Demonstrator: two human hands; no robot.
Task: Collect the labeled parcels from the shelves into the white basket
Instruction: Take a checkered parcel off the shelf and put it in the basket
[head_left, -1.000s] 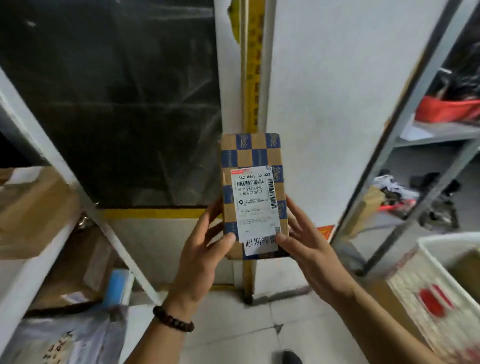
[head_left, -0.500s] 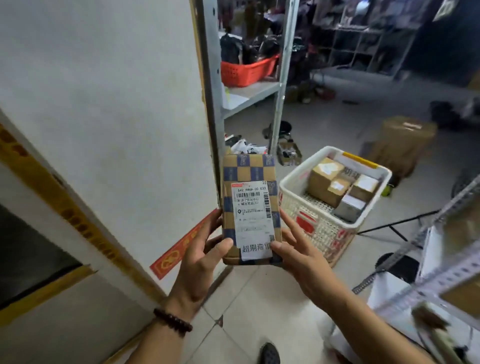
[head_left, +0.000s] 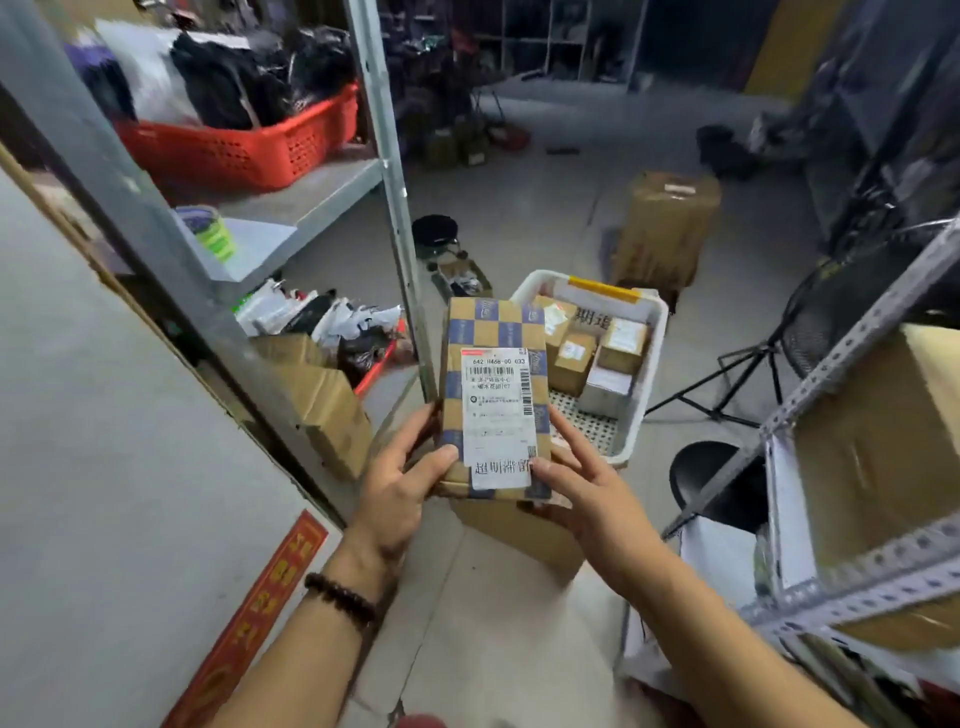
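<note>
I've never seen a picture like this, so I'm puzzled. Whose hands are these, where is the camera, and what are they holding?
No robot here: these are a person's own hands. The camera sits on their head and looks down, so you see what they see. The left hand and right hand hold a checkered parcel with a white label, thumbs on its front. Beyond it, on the floor, stands a white basket with small boxes inside. A red basket sits on the shelf to the left.
</note>
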